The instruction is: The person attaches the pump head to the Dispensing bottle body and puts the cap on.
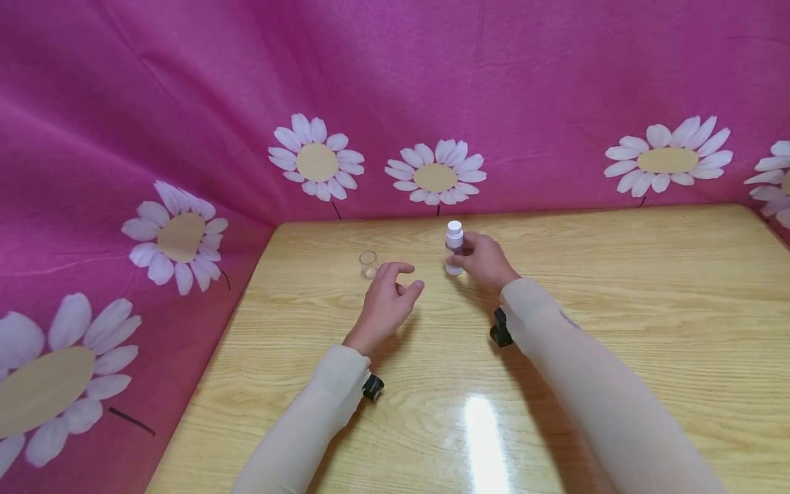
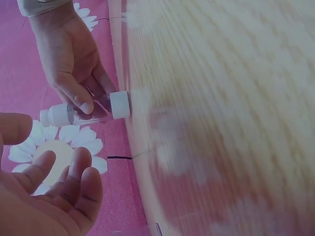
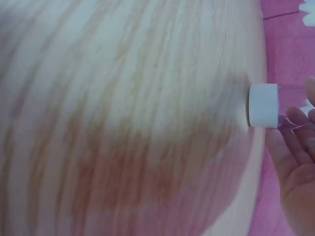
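Observation:
A small clear bottle (image 1: 455, 237) with a white cap and a white base stands upright on the wooden table. My right hand (image 1: 487, 261) grips its clear middle, thumb on the near side. In the left wrist view the bottle's white base (image 2: 120, 104) is at the table surface; the right wrist view shows that base (image 3: 263, 105) too, beside the fingers. To the left, my left hand (image 1: 387, 298) hovers with relaxed, spread fingers and holds nothing. Just beyond it stands a clear cup-like container (image 1: 367, 258) with a thin dark rim. Something small and pale (image 1: 371, 272) shows low in it.
The wooden table (image 1: 617, 309) reaches back to a pink cloth (image 1: 524, 82) printed with white daisies, which also hangs along the left side. A bright light reflection (image 1: 485, 446) lies on the near part of the tabletop. A small black camera sits at each wrist.

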Demonstrator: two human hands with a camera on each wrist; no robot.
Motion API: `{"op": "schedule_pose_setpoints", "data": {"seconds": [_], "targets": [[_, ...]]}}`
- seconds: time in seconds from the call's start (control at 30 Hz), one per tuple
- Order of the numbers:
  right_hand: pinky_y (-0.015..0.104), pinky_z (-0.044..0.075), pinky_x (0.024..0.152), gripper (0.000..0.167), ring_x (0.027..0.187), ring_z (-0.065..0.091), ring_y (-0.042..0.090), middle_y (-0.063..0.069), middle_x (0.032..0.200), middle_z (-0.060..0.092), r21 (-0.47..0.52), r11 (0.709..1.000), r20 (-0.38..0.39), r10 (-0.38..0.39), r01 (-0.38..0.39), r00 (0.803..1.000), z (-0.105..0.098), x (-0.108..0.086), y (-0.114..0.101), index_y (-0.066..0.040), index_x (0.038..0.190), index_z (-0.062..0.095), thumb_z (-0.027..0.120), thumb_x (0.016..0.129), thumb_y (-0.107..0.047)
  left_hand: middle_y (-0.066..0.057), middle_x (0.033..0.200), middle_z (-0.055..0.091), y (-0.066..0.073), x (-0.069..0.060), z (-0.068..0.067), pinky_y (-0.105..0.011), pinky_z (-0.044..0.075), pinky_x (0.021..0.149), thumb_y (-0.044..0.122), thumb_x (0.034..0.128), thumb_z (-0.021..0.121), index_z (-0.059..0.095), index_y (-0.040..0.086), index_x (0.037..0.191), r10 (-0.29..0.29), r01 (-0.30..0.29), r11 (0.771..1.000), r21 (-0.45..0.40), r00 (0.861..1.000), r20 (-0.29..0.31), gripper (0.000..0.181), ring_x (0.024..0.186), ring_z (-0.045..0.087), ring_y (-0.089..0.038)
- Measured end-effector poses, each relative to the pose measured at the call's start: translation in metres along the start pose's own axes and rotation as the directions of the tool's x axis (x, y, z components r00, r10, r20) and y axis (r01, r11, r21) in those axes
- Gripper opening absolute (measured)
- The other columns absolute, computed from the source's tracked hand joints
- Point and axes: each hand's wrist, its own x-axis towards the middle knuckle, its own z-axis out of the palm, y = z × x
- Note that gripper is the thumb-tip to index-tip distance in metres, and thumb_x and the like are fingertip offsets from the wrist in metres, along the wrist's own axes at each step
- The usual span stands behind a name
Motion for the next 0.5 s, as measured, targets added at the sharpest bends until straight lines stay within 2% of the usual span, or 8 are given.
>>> {"op": "schedule_pose_setpoints", "data": {"seconds": [0.17, 0.37, 0.5], "targets": [[0.05, 0.044, 0.11, 0.045, 0.127, 0.056, 0.036, 0.02, 0.136, 0.059, 0.044, 0.999, -0.024, 0.002, -0.001, 1.0, -0.0019, 0.0044, 0.0039, -0.005, 0.138, 0.052, 0.064, 0.096, -0.012, -0.007, 0.133, 0.054, 0.0008, 0.0019, 0.0003, -0.029, 0.046, 0.076, 0.029, 0.0981, 0.059, 0.057, 0.008, 0.131, 0.005, -0.006, 1.0, 0.008, 1.0, 0.017, 0.039, 0.089, 0.056, -0.017], [0.048, 0.045, 0.109, 0.043, 0.13, 0.056, 0.038, 0.021, 0.136, 0.06, 0.011, 0.998, -0.016, -0.055, 0.055, 0.998, 0.002, 0.0075, 0.0067, -0.005, 0.138, 0.053, 0.063, 0.097, -0.01, -0.006, 0.132, 0.054, -0.0004, 0.0027, -0.0005, -0.031, 0.048, 0.078, 0.028, 0.0983, 0.059, 0.058, 0.008, 0.13, -0.005, 0.005, 1.0, 0.003, 1.0, 0.018, 0.037, 0.093, 0.059, -0.018], [0.048, 0.045, 0.109, 0.043, 0.129, 0.056, 0.038, 0.021, 0.136, 0.06, 0.003, 0.998, 0.005, -0.061, 0.061, 0.998, 0.0036, 0.0082, 0.0052, -0.004, 0.138, 0.053, 0.062, 0.097, -0.01, -0.004, 0.13, 0.056, -0.0024, 0.0022, -0.0013, -0.031, 0.048, 0.077, 0.029, 0.0987, 0.058, 0.059, 0.01, 0.128, -0.004, 0.004, 1.0, 0.0, 1.0, 0.003, 0.035, 0.091, 0.058, -0.017]]}}
